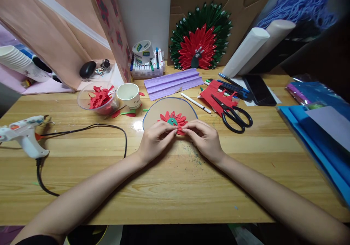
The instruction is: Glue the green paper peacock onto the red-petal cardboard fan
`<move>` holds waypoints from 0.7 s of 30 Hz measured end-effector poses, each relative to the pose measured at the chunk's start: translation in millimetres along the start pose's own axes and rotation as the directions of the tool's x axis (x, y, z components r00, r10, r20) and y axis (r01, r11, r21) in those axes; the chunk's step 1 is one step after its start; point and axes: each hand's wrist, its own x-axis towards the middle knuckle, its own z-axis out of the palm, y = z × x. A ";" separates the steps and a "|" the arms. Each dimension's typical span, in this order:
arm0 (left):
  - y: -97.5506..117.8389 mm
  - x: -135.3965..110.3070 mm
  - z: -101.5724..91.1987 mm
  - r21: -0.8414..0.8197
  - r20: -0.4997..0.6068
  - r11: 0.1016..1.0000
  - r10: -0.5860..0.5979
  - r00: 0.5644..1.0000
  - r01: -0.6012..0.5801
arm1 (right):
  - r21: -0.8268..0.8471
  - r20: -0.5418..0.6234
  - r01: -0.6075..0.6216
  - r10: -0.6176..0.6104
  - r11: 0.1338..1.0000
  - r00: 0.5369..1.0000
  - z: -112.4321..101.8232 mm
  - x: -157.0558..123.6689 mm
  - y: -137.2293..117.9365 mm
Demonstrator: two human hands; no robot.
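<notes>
A round cardboard piece (171, 108) with a blue rim lies on the table in front of me. On it is a ring of red paper petals (182, 121) around a small green shape (172, 121). My left hand (157, 137) pinches at the lower edge of the petals, thumb and index finger together. From the other side my right hand (204, 137) pinches the same edge, its fingertips close to the left ones. Both hands hide the lower part of the cardboard, and what exactly lies between the fingertips is small.
Black-handled scissors (232, 113) rest on red paper (213, 95) at right. A paper cup (128, 94) and a bowl of red scraps (97, 99) stand at left, near a glue gun (26, 133) with its cable. Behind is a green and red peacock craft (201, 37).
</notes>
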 end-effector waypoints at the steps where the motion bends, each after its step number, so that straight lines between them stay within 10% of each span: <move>1: 0.0 0.0 -0.1 0.004 0.000 1.000 -0.002 1.000 0.002 | -0.004 0.001 0.004 -0.004 1.000 1.000 0.1 -0.1 0.3; 21: 3.3 -2.4 0.2 0.015 -0.011 1.000 -0.001 1.000 0.001 | -0.071 0.067 0.139 -0.134 0.988 0.989 -2.0 0.1 -2.3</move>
